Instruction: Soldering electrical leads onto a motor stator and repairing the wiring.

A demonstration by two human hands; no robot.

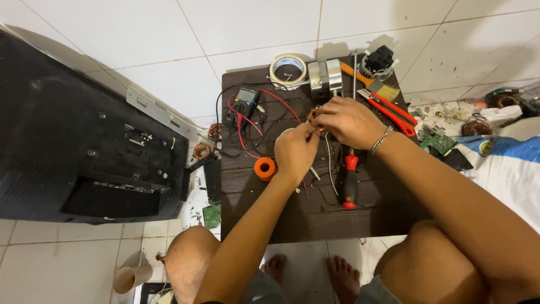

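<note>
Over a small dark wooden table, both my hands meet on a small copper-wound coil part. My left hand pinches at it from below, with thin wires trailing down from the fingers. My right hand, a metal bracelet on its wrist, covers the part from the right, hiding most of it. An orange tape roll lies just left of my left hand. A red and black screwdriver rests below my right wrist.
A multimeter with red and black leads, a masking tape roll, a metal motor frame, red pliers and a brush lie on the table. A large black television back lies at left. Circuit boards and coils litter the white tiled floor.
</note>
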